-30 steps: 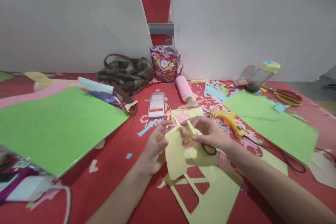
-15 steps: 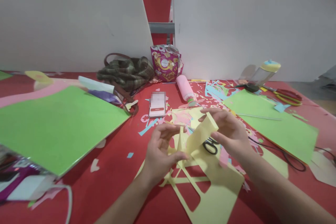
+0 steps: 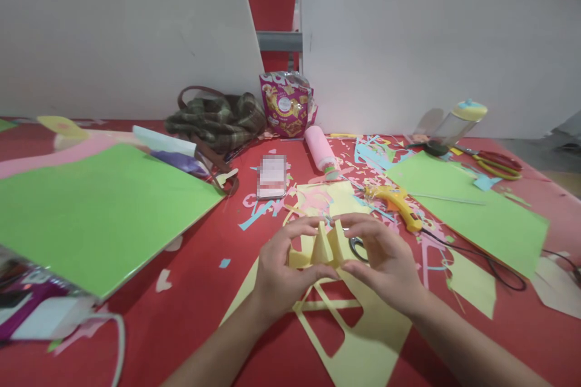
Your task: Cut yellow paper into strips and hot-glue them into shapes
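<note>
Low over the table, my left hand is closed round a folded yellow paper piece with a pointed, wedge-like end, fingers above and thumb below. My right hand grips a yellow paper flap close beside that end in the same way. Whether flap and wedge are one piece is hidden by my fingers. Beneath both hands lies a cut-out yellow sheet. Behind my right fingers, the black handle of scissors partly shows. A yellow glue gun rests just beyond my right hand.
Green sheets lie left and right. A phone, pink bottle, snack bag and plaid bag sit farther back. A clear bottle and scissors are at right. Paper scraps litter the red table.
My right hand has moved left and down, bringing its tilted paper flap upright beside the wedge in my left hand. The glue gun, hidden behind my right hand before, now shows.
</note>
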`<state>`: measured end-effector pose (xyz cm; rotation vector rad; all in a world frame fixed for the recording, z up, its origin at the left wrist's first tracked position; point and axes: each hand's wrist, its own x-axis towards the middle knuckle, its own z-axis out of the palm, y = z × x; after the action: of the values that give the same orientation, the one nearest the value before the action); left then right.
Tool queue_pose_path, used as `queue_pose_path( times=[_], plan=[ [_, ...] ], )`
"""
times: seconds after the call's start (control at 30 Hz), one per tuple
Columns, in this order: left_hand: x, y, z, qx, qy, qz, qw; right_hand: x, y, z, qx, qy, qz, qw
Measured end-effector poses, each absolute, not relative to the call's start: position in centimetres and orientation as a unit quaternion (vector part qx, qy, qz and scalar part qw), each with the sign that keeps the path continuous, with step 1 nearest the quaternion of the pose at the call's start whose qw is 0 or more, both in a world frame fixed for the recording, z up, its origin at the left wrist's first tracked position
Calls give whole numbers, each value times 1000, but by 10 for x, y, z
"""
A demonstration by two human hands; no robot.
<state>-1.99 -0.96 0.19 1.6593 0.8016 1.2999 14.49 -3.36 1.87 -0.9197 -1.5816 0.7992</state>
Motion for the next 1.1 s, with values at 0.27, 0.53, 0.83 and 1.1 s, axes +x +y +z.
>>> queue_pose_path(
  times=[0.27, 0.53, 0.83, 1.1],
  plan=[
    [-17, -10, 6, 669, 329, 520, 416, 147, -33, 16, -377, -687, 324, 531],
    [-17, -10, 5, 718, 319, 503, 361, 147, -31, 16, -359, -713, 305, 520],
    [-15, -12, 12, 700, 334, 518, 362, 146, -30, 15, -364, -726, 283, 510],
    [-16, -11, 9, 705, 335, 516, 352, 146, -30, 17, -368, -768, 196, 486]
  ],
)
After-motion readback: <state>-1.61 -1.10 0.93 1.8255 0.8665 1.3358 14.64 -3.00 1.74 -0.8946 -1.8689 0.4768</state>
